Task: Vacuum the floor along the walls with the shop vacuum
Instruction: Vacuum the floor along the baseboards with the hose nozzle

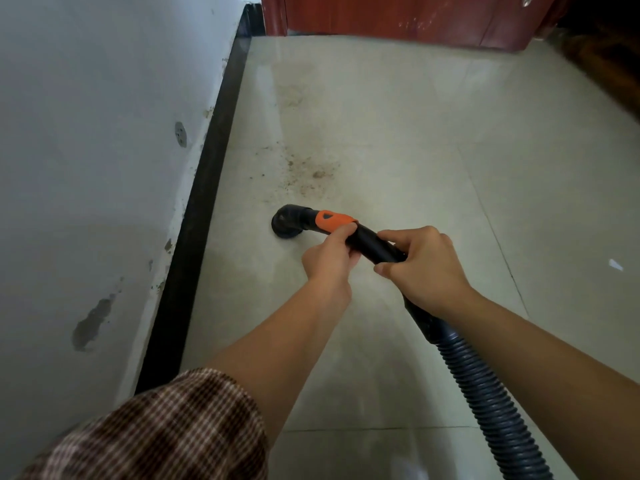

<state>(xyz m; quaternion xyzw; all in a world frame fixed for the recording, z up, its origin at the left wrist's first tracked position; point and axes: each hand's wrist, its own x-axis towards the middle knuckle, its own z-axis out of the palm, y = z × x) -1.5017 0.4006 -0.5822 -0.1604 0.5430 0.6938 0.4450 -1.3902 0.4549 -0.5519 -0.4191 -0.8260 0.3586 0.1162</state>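
Left hand (330, 258): fingers curled round the black rigid tube (372, 242) of the vacuum, with the thumb lying on top against the rear edge of the orange collar (332, 220). Right hand (422, 268): clasped round the same tube just behind the left hand, knuckles up. Both hands have a firm hold and they lie close together on the tube.

The tube runs forward and to the left of the left hand and ends in a round black nozzle (289, 223), which faces down onto the pale tiled floor (433, 126). Whether the nozzle actually touches the tile cannot be told. Behind the right hand the tube joins a ribbed black hose (485, 393), which passes under the right wrist and leaves the view at the lower edge.

A patch of brown grit (308, 171) lies on the floor just ahead of the nozzle. To the left of the hands a black skirting board (207, 188) runs along the foot of a scuffed white wall (86, 133), near the nozzle but apart from it. Far ahead of the hands stands a red-brown panel (398, 19). A checked sleeve (173, 427) covers the left upper arm. A small white scrap (615, 265) lies on the floor well to the right of the right hand
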